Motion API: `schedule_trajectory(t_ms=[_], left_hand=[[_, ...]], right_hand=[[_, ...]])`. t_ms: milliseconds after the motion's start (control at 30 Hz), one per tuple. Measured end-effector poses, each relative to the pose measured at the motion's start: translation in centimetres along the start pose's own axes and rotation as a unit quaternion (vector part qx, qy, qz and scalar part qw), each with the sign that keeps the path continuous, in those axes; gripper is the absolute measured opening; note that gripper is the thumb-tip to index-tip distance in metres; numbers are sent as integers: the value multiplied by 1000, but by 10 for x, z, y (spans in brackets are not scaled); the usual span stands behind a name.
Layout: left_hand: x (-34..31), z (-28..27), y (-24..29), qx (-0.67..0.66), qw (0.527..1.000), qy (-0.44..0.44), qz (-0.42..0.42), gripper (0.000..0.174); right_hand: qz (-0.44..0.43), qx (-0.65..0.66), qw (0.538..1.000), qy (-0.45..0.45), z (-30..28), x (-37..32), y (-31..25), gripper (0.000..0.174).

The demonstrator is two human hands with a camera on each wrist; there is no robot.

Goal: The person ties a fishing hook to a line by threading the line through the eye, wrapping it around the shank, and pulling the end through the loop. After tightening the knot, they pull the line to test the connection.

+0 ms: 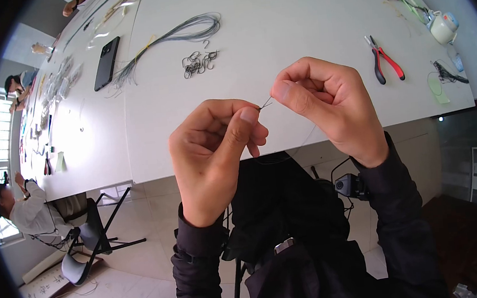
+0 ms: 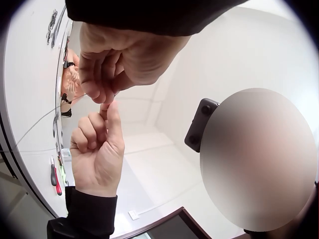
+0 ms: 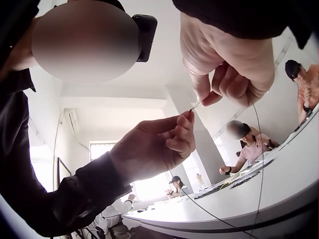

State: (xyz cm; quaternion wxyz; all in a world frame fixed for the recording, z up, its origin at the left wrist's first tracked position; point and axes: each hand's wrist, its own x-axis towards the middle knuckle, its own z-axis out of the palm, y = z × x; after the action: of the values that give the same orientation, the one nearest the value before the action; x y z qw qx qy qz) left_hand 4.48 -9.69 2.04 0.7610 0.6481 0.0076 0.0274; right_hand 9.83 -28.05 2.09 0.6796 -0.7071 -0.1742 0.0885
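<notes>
Just above the table's near edge, my left hand (image 1: pixel 207 152) pinches a small dark piece between thumb and index finger; its kind is mostly hidden by the fingertips. Facing it, my right hand (image 1: pixel 335 105) pinches a thin dark line (image 1: pixel 267 103) by thumb and index finger. A short stretch of line spans the small gap between the fingertips. In the right wrist view, a long loop of the line (image 3: pixel 260 174) hangs below both hands. Beyond the hands, a pile of dark fish hooks (image 1: pixel 196 67) lies on the white table (image 1: pixel 272 25).
A bundle of grey lines (image 1: pixel 192 24) tied with yellow lies behind the hooks, beside a black phone (image 1: pixel 107 63). Red-and-black pliers (image 1: pixel 385 63) lie to the right, near a white-and-blue container (image 1: pixel 444 27). Other people sit around the table, one person (image 1: pixel 31 206) at far left.
</notes>
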Motion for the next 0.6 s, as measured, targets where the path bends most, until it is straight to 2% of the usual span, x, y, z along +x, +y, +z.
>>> schedule_trajectory(t_ms=[400,600], left_hand=[[1,2,2,-49,998,-10,-41,16],[3,2,0,-109,992,-20,-54,16]], right_hand=[[77,148,984,-67,5,-1,5,21],[105,169,979,-50,13,-1,9,22]])
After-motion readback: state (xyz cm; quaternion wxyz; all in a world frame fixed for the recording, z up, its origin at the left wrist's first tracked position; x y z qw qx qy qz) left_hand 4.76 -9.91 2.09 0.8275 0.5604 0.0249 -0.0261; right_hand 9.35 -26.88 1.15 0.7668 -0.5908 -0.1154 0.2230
